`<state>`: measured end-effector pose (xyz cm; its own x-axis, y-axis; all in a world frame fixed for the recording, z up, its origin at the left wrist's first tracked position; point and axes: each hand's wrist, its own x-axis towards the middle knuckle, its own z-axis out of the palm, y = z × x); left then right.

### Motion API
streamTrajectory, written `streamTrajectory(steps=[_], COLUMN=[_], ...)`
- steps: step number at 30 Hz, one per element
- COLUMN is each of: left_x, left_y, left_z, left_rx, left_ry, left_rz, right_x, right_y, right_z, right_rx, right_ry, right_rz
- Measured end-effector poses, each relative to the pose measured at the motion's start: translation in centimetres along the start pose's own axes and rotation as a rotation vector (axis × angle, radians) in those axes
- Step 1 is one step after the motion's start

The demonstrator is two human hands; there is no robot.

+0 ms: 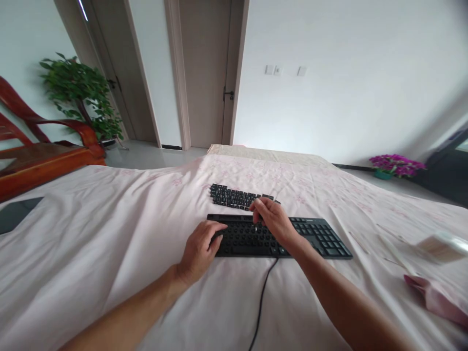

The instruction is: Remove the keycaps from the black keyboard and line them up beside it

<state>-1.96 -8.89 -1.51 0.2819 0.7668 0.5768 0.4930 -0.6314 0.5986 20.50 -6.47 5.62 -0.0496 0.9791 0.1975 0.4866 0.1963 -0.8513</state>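
Note:
A black keyboard [252, 251] lies on the pale pink floral cloth, its left and middle part without keycaps and its right part still capped. My left hand [200, 248] holds the keyboard's left end, with index finger and thumb over the bare key area. Above the middle of the keyboard, my right hand [272, 219] is closed in a pinch. A small shiny tip shows below those fingers, but what they hold is mostly hidden. Just behind the keyboard, loose black keycaps [234, 197] are laid out in rows, partly covered by my right hand.
A black cable [261, 302] runs from the keyboard toward me. To the right lie thin sticks [360, 242], a clear box [444, 246] and a pink cloth [437, 300]. A dark flat object [18, 214] rests at far left, near a wooden chair [54, 158].

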Motion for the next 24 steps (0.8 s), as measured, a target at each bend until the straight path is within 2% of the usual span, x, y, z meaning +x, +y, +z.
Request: streamTrajectory(steps=[3,7,10,13,18,24], left_x=[0.6,2.7,3.9,3.9,2.1,1.0], left_y=[1.0,2.7,4.2,5.0,4.4,3.8], left_z=[0.3,1.0,2.0,3.3,5.0,5.1], left_rx=[-0.036,-0.018,-0.014,-0.026,-0.048,-0.066], left_ry=[-0.039,-0.108,-0.135,-0.107,-0.05,-0.026], left_rz=[-0.087,-0.14,-0.128,-0.153,-0.168,-0.17], right_x=[-2.8,-4.6,-5.0,-5.2,-5.6,-5.4], right_y=[1.1,1.4,1.2,1.3,1.9,1.3], right_z=[-0.1,0.1,0.3,0.5,0.8,1.1], right_rx=[0.214,0.284,0.24,0.175,0.086,-0.165], right_ry=[-0.065,-0.09,-0.081,-0.071,-0.081,-0.072], right_rz=[0.108,0.119,0.102,0.061,0.018,-0.085])
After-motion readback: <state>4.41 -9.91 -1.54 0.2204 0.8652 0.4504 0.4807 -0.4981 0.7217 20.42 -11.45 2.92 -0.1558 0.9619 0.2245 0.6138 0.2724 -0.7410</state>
